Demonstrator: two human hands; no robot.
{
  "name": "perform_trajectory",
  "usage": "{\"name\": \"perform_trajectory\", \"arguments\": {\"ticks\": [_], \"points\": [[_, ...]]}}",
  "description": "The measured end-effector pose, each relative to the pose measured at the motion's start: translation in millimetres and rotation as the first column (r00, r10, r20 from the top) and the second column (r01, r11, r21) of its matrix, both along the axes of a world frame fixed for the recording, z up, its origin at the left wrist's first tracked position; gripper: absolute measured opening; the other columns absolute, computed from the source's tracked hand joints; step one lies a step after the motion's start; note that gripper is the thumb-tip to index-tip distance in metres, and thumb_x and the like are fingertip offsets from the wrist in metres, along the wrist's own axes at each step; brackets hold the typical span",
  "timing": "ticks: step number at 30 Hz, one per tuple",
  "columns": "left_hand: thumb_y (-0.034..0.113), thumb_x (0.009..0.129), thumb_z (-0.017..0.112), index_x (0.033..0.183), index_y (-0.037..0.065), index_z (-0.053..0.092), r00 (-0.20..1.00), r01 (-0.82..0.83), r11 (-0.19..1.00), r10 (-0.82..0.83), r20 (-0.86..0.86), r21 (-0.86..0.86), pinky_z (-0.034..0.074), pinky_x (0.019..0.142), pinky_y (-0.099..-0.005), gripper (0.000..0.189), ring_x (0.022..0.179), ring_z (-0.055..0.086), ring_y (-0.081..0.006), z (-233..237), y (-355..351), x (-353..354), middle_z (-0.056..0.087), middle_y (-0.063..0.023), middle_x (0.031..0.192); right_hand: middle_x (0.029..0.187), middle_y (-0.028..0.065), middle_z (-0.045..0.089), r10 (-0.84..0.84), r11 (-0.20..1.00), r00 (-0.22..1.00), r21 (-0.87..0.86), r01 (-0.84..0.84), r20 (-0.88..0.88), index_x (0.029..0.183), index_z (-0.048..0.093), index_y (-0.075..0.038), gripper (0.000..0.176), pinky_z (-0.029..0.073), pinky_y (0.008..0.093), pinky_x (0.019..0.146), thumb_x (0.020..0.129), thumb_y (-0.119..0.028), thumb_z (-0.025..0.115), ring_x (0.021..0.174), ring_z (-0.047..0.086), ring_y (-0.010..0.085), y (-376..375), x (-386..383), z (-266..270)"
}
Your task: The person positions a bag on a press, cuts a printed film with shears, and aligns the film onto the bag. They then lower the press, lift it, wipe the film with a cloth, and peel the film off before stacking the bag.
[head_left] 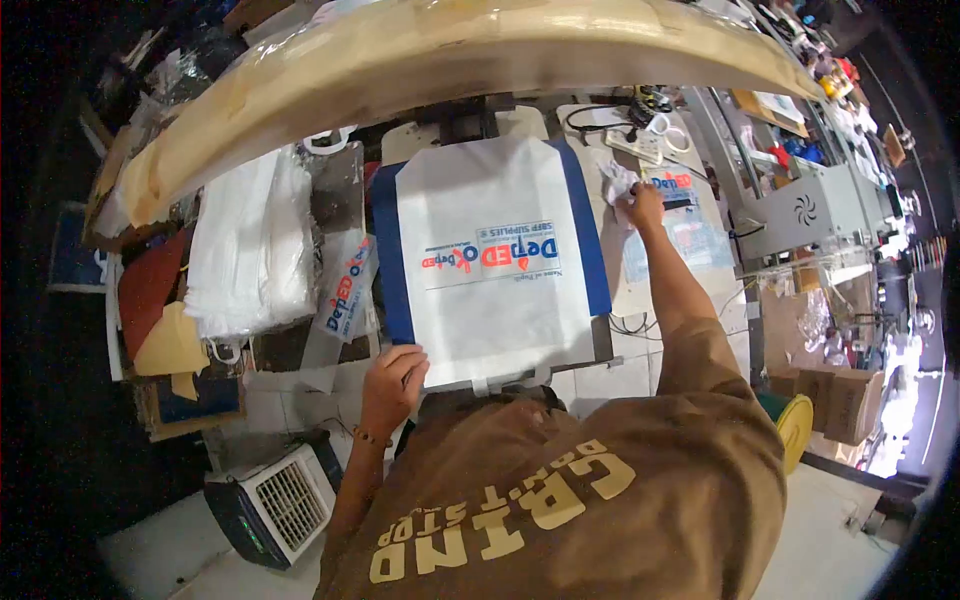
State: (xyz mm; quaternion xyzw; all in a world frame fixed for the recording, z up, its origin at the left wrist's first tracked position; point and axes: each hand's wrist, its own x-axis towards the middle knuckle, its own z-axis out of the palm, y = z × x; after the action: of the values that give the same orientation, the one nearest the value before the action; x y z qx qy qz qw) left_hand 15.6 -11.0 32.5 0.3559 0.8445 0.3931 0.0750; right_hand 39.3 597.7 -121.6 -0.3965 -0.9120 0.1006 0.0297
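Observation:
A white fabric bag [480, 200] with blue sides lies flat on the press bed in front of me, printed in blue and red lettering. At its near left corner, my left hand [395, 380] has its fingers curled on the bag's edge. Off to the right, my right hand [645, 207] is closed on a crumpled white cloth [618, 182]. Beneath that hand is a clear printed film [672, 245] with the same kind of lettering, on a pale board. A dark flat piece [678, 204] shows just right of the fingers; whether I touch it cannot be made out.
A stack of white bags [250, 240] sits at the left, beside another printed film sheet [347, 290]. A long padded beam [460, 50] spans the far side. Tape rolls [677, 138] and a power strip [635, 148] lie at the back right, near a grey machine [805, 215].

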Motion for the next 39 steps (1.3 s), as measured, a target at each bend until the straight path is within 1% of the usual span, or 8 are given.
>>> {"name": "perform_trajectory", "arguments": {"ticks": [11, 12, 16, 18, 21, 23, 28, 39], "points": [[0.010, 0.080, 0.085, 0.136, 0.004, 0.060, 0.985, -0.053, 0.953, 0.002, 0.170, 0.297, 0.056, 0.096, -0.0412, 0.061, 0.122, 0.062, -0.0344, 33.2, 66.8, 28.5, 0.057, -0.0197, 0.140, 0.076, 0.0007, 0.057, 0.183, 0.969, 0.656, 0.020, -0.247, -0.732, 0.087, 0.061, -0.004, 0.016, 0.046, 0.0305, 0.064, 0.079, -0.012, 0.073, 0.073, 0.058, 0.0120, -73.4, 67.1, 147.8], [0.012, 0.078, 0.087, 0.147, 0.006, 0.052, 0.981, -0.032, 0.942, -0.035, 0.190, 0.334, 0.054, 0.101, -0.0429, 0.078, 0.132, 0.056, -0.0359, 46.6, 85.9, 33.2, 0.049, -0.0205, 0.151, 0.079, -0.0004, 0.057, -0.112, 0.771, 0.759, -0.538, -0.342, -0.642, 0.089, 0.063, -0.006, 0.016, 0.047, 0.0289, 0.067, 0.079, -0.009, 0.075, 0.076, 0.059, 0.0112, -136.5, 81.9, 195.6], [0.007, 0.076, 0.085, 0.153, 0.009, 0.044, 0.907, 0.410, 0.900, -0.419, 0.034, 0.151, 0.051, 0.107, -0.0456, 0.087, 0.143, 0.044, -0.0404, 48.0, 119.5, 44.5, 0.036, -0.0215, 0.161, 0.099, 0.0006, 0.066, 0.073, 0.345, 0.733, -0.673, -0.655, -0.676, 0.103, 0.067, -0.005, 0.028, 0.049, 0.0267, 0.084, 0.077, -0.003, 0.080, 0.096, 0.060, 0.0096, -278.9, 106.3, 170.5], [0.002, 0.078, 0.079, 0.146, 0.008, 0.052, 0.947, 0.303, 0.912, -0.320, 0.018, 0.275, 0.053, 0.103, -0.0453, 0.074, 0.131, 0.056, -0.0399, 27.5, 114.9, 53.7, 0.049, -0.0220, 0.151, 0.111, -0.0001, 0.067, -0.382, -0.126, 0.801, -0.833, -0.539, -0.461, 0.126, 0.061, -0.009, 0.047, 0.051, 0.0284, 0.090, 0.085, -0.006, 0.083, 0.102, 0.061, 0.0104, -326.8, 115.0, 163.5], [-0.004, 0.080, 0.074, 0.129, 0.007, 0.066, 0.995, 0.091, 0.954, -0.078, -0.060, 0.285, 0.057, 0.090, -0.0455, 0.051, 0.103, 0.070, -0.0392, 15.0, 90.1, 40.9, 0.072, -0.0178, 0.119, 0.120, 0.0052, 0.065, -0.342, -0.078, 0.880, -0.923, -0.377, -0.331, 0.136, 0.055, -0.006, 0.054, 0.049, 0.0303, 0.096, 0.089, -0.011, 0.081, 0.111, 0.059, 0.0144, -335.8, 132.7, 154.6], [-0.004, 0.078, 0.074, 0.121, 0.005, 0.068, 0.998, -0.055, 0.976, 0.060, -0.019, 0.211, 0.057, 0.086, -0.0451, 0.044, 0.099, 0.070, -0.0387, 11.8, 78.9, 45.6, 0.071, -0.0179, 0.113, 0.118, 0.0016, 0.063, -0.185, 0.389, 0.801, -0.791, -0.473, -0.570, 0.147, 0.046, -0.010, 0.053, 0.051, 0.0323, 0.093, 0.101, -0.022, 0.070, 0.113, 0.056, 0.0108, -349.7, 139.1, 151.8], [-0.001, 0.076, 0.079, 0.100, 0.004, 0.071, 0.912, 0.378, 0.898, -0.403, 0.078, 0.225, 0.054, 0.091, -0.0390, 0.026, 0.105, 0.066, -0.0333, 12.7, 74.5, 53.3, 0.062, -0.0141, 0.117, 0.117, 0.0140, 0.061, -0.074, 0.114, 0.907, -0.907, -0.406, -0.415, 0.135, 0.052, 0.000, 0.054, 0.046, 0.0305, 0.096, 0.109, -0.047, 0.050, 0.115, 0.055, 0.0181, -363.4, 139.7, 150.3], [0.010, 0.087, 0.077, 0.153, -0.005, 0.039, 0.901, 0.131, 0.982, -0.177, 0.397, 0.139, 0.039, 0.118, -0.0403, 0.078, 0.145, 0.046, -0.0375, 8.3, 62.4, 56.4, 0.046, -0.0262, 0.155, 0.095, 0.0172, 0.064, -0.103, 0.556, 0.641, -0.578, -0.597, -0.761, 0.111, 0.062, 0.003, 0.040, 0.048, 0.0397, 0.074, 0.110, -0.037, 0.052, 0.080, 0.058, 0.0263, -399.2, 74.2, 128.4]]}}
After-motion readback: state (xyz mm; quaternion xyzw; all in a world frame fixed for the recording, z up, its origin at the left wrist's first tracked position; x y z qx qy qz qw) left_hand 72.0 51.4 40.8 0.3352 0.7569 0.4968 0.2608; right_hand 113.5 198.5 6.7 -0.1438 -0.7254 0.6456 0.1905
